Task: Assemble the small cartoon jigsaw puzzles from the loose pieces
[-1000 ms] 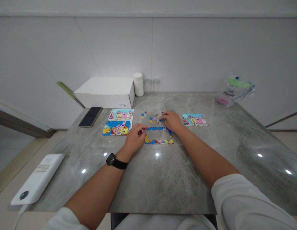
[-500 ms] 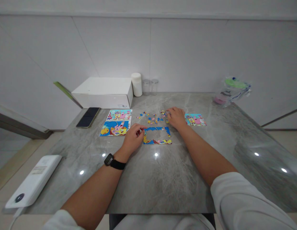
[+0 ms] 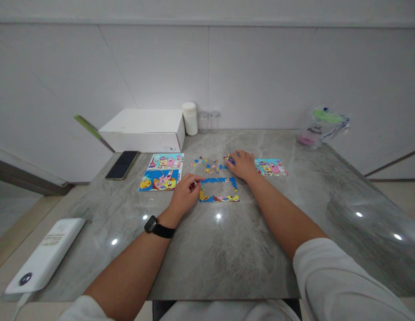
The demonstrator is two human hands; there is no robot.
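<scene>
A partly joined jigsaw puzzle [image 3: 219, 199] lies in front of me, its colourful border around a bare grey middle. At its upper left edge is my left hand [image 3: 186, 191], fingers curled and tips touching or close to the border; whatever they might pinch is hidden. My right hand [image 3: 243, 166] is palm down with fingers apart, over the right end of the scattered jigsaw pieces [image 3: 212, 168]. Some pieces show by its fingertips, others may be covered. Left of the puzzle lies a printed picture sheet [image 3: 162, 173]. Beyond my right hand is a smaller cartoon picture [image 3: 271, 167].
A phone [image 3: 122, 165] and a white power bank [image 3: 45, 256] with a cable lie at left. Along the back stand a white box [image 3: 143, 129], a white bottle [image 3: 190, 119] and two clear jars [image 3: 209, 122]. A plastic bag [image 3: 323, 128] sits at back right.
My right hand has shifted slightly left and its fingers have spread over the loose pieces, uncovering more of the small picture. My left hand keeps its place at the puzzle's edge.
</scene>
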